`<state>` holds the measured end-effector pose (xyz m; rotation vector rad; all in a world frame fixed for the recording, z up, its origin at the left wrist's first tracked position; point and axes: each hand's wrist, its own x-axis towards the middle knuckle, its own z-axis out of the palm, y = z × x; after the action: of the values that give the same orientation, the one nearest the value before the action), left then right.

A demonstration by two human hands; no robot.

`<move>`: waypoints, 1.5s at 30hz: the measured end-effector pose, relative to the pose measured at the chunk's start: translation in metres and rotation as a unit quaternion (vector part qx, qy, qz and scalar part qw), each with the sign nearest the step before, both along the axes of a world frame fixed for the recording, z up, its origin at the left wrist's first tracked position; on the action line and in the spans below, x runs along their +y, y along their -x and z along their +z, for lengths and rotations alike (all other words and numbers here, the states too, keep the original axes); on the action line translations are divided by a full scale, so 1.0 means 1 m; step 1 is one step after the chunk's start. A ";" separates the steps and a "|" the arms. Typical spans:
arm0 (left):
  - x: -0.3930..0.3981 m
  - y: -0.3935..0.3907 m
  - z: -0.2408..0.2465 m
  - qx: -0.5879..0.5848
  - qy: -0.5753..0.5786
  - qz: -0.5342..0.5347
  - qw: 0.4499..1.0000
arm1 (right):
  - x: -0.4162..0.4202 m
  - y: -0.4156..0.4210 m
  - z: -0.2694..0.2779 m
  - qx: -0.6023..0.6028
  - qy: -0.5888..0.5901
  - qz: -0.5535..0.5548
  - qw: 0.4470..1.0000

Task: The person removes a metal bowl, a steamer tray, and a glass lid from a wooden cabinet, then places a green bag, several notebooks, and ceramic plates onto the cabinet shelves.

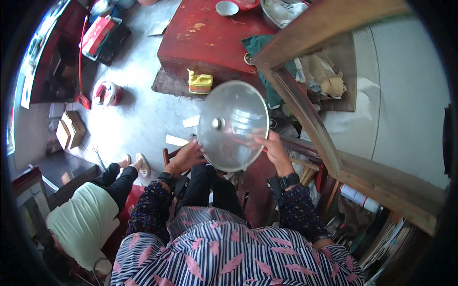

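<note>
A round glass pot lid (pixel 229 143) with a metal rim and a small round knob is held up before me, tilted. My right hand (pixel 273 150) grips its right edge, with fingers seen blurred through the glass. At the lower left edge is my left hand (pixel 188 155), its fingertips at the rim; whether they press on it is hard to tell. Both wrists wear dark bands below patterned dark sleeves. Just beyond the lid, a yellow plastic jug (pixel 200 83) stands beside a red wooden table (pixel 200 43).
A wooden frame (pixel 307 107) slants close by on the right. On the table are a white bowl (pixel 227 8) and a metal basin (pixel 272 18). At lower left a person in a pale shirt (pixel 86 221) sits. A bucket (pixel 106 93) and a black crate (pixel 112 44) stand on the floor.
</note>
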<state>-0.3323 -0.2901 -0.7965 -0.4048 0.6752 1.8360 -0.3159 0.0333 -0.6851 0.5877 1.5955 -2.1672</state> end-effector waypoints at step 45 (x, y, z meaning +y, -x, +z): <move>0.095 0.263 -0.080 0.129 0.360 0.302 0.873 | 0.182 0.126 -0.178 -0.068 0.244 -0.568 0.783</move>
<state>-0.5957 -0.1947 -0.8762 -0.9514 1.5739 2.1878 -0.4423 0.2155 -0.8628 1.7770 0.4498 -3.0292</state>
